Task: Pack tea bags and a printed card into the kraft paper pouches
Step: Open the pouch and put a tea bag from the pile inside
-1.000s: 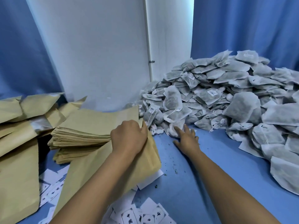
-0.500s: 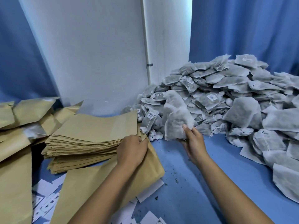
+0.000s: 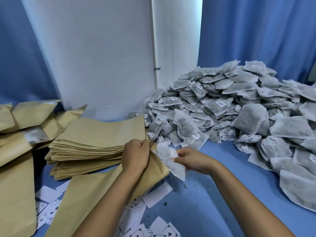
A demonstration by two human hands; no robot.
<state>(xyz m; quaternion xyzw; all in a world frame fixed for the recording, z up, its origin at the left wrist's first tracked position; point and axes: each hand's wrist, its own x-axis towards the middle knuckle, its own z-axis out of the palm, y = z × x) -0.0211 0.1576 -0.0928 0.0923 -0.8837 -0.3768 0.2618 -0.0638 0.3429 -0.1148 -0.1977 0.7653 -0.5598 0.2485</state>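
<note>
The left hand [image 3: 136, 155] has its grip curled around the mouth of a flat, matte kraft pouch [image 3: 102, 194] lying on the blue counter [image 3: 213, 202]; the right hand [image 3: 195, 159] pinches a soft, crumpled mesh tea bag [image 3: 168, 159] right at that opening; a neat stack of pouches [image 3: 89, 142] sits behind; a loose heap of pillowy tea bags [image 3: 239, 113] rises to the right; printed cards [image 3: 47, 211] lie scattered below.

My left hand [image 3: 136, 155] grips a matt kraft-paper pouch [image 3: 106, 190]; my right hand [image 3: 193, 159] pinches a fuzzy, translucent fibre-mesh tea bag [image 3: 168, 160]. Cards [image 3: 156, 194]: smooth white paper. Table [image 3: 213, 202]: matt blue. Curtain [image 3: 256, 35]: blue cloth.
</note>
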